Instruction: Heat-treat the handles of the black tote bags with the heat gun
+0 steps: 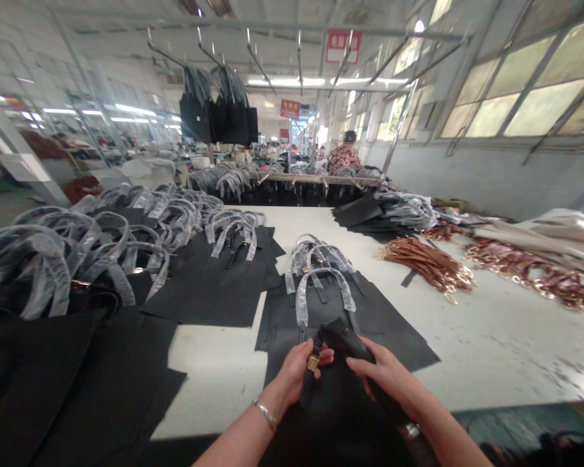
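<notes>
A black bag panel (338,395) lies at the near edge of the table, partly over other panels. My left hand (299,370) is closed round a black strap with a gold clasp (313,362) at the panel's left side; a silver bracelet (265,414) circles that wrist. On the other side, my right hand (382,370) grips the folded upper edge of the same black panel, thumb on top. Just beyond my hands lies a stack of black panels (389,318) whose handles (324,279) are wrapped in clear plastic.
Piles of black panels (214,279) with plastic-wrapped handles cover the left side. Brown straps (425,266) with gold hooks, pinkish straps (530,272) and more black pieces (370,214) lie to the right. Black bags (217,117) hang from a rack behind; a person (345,155) is farther back.
</notes>
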Available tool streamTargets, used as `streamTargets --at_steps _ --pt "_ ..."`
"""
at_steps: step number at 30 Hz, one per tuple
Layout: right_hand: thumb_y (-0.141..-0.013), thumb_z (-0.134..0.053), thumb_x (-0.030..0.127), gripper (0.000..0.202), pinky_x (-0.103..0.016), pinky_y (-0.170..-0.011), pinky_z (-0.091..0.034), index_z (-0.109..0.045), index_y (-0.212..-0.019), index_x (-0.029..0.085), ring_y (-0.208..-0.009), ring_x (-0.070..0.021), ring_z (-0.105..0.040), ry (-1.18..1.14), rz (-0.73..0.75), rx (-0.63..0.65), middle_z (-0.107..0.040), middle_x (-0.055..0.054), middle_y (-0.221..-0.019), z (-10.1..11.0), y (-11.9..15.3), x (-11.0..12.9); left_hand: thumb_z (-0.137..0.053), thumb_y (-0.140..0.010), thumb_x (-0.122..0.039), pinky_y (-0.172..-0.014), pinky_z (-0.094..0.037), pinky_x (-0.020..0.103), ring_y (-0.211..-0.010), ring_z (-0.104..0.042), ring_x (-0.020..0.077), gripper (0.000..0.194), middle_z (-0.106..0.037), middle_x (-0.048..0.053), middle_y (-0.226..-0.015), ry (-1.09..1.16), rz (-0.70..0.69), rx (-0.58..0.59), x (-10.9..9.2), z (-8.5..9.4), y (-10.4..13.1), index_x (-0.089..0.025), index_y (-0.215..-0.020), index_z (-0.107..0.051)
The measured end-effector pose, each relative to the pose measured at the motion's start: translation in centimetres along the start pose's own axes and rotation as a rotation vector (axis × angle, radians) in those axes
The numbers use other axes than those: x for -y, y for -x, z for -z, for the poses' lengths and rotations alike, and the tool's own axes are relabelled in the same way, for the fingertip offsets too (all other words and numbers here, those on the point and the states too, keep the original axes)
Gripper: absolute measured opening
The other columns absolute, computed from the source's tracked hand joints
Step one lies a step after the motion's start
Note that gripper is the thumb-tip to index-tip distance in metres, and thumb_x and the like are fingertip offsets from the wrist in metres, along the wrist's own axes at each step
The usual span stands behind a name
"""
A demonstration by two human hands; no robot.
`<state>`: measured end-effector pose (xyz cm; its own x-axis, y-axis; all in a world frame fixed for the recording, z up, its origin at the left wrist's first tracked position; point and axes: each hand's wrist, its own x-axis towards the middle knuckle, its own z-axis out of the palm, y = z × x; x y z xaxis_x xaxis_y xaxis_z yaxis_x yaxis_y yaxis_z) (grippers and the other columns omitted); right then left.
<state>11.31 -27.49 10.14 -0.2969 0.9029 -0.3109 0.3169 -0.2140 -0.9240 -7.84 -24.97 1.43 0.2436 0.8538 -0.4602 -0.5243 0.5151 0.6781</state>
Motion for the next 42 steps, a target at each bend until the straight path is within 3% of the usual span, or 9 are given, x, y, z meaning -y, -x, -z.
streamTargets --at_steps 4,6,10,14,18,25,31,36,42 --pt "-0.074 -0.067 0.033 0.060 -0.018 -0.037 -0.041 -0.052 -0.131 0.019 -0.040 -0.0093 -0.051 -0.017 -0.032 0.140 -0.058 0.006 -0.062 -0.3 0.2 0.1 -0.056 -0.085 -0.042 -0.041 -0.032 0.019 -0.054 -0.057 0.0123 0.034 -0.064 0.009 -0.071 -0.068 -0.032 -0.044 -0.1 0.0 0.3 -0.009 -0.082 -0.061" --pt "-0.074 -0.065 0.033 0.064 -0.019 -0.037 -0.041 -0.048 -0.135 0.017 -0.038 -0.0101 -0.050 0.018 -0.010 0.083 -0.058 0.006 -0.057 -0.5 0.1 0.0 -0.059 -0.080 -0.038 -0.041 -0.029 0.018 -0.051 -0.053 0.0096 0.030 -0.063 0.007 -0.071 -0.132 -0.053 -0.033 -0.2 -0.1 0.6 -0.009 -0.081 -0.061" --pt "-0.075 -0.064 0.036 0.075 -0.021 -0.037 -0.041 -0.039 -0.140 0.010 -0.037 -0.0120 -0.049 0.072 -0.003 -0.036 -0.053 0.007 -0.047 0.2 0.1 -0.5 -0.068 -0.067 -0.022 -0.046 -0.033 0.017 -0.058 -0.053 0.0087 0.027 -0.062 0.004 -0.076 -0.215 -0.192 -0.010 0.1 -0.4 1.4 -0.011 -0.089 -0.059" --pt "-0.076 -0.065 0.037 0.076 -0.020 -0.038 -0.042 -0.037 -0.142 0.013 -0.040 -0.0110 -0.050 0.049 -0.043 0.031 -0.056 0.006 -0.055 1.1 1.4 -1.0 -0.070 -0.060 -0.013 -0.057 -0.042 0.020 -0.064 -0.056 0.0112 0.040 -0.062 0.002 -0.077 -0.284 -0.403 -0.132 1.0 -0.5 1.8 -0.013 -0.097 -0.055" --pt "-0.075 -0.066 0.035 0.075 -0.020 -0.037 -0.041 -0.039 -0.142 0.014 -0.039 -0.0100 -0.050 0.044 -0.084 0.116 -0.058 0.005 -0.060 0.2 2.2 -1.1 -0.069 -0.066 -0.016 -0.064 -0.043 0.022 -0.070 -0.060 0.0139 0.041 -0.067 0.003 -0.081 -0.385 -0.495 -0.124 1.5 -0.2 1.9 -0.014 -0.105 -0.054" --pt "-0.077 -0.063 0.036 0.075 -0.020 -0.039 -0.043 -0.036 -0.143 0.012 -0.039 -0.0118 -0.051 0.079 -0.031 0.007 -0.054 0.007 -0.051 -1.0 0.8 -0.7 -0.067 -0.068 -0.016 -0.071 -0.046 0.027 -0.077 -0.064 0.0178 0.046 -0.071 0.007 -0.087 -0.398 -0.489 -0.099 1.4 0.2 1.9 -0.014 -0.111 -0.049" --pt "-0.075 -0.065 0.035 0.074 -0.020 -0.037 -0.041 -0.040 -0.141 0.014 -0.037 -0.0107 -0.050 0.103 -0.075 0.112 -0.057 0.006 -0.055 -1.1 1.0 -0.7 -0.067 -0.070 -0.018 -0.071 -0.046 0.027 -0.079 -0.065 0.0190 0.044 -0.071 0.006 -0.087 -0.468 -0.530 -0.085 1.6 0.2 2.3 -0.016 -0.110 -0.050" --pt "-0.078 -0.063 0.040 0.075 -0.022 -0.041 -0.043 -0.036 -0.143 0.013 -0.040 -0.0145 -0.053 0.161 0.012 -0.126 -0.053 0.008 -0.044 -0.3 -0.3 0.1 -0.066 -0.065 -0.015 -0.067 -0.046 0.026 -0.072 -0.065 0.0178 0.052 -0.071 0.005 -0.083 -0.413 -0.465 -0.086 1.7 0.2 1.8 -0.015 -0.113 -0.047" --pt "-0.077 -0.065 0.035 0.071 -0.020 -0.039 -0.042 -0.040 -0.142 0.018 -0.041 -0.0119 -0.052 0.108 -0.081 0.101 -0.056 0.007 -0.054 0.6 1.5 -0.3 -0.068 -0.068 -0.021 -0.068 -0.046 0.026 -0.076 -0.065 0.0182 0.049 -0.071 0.005 -0.087 -0.453 -0.481 -0.093 1.8 0.2 1.6 -0.016 -0.113 -0.048"
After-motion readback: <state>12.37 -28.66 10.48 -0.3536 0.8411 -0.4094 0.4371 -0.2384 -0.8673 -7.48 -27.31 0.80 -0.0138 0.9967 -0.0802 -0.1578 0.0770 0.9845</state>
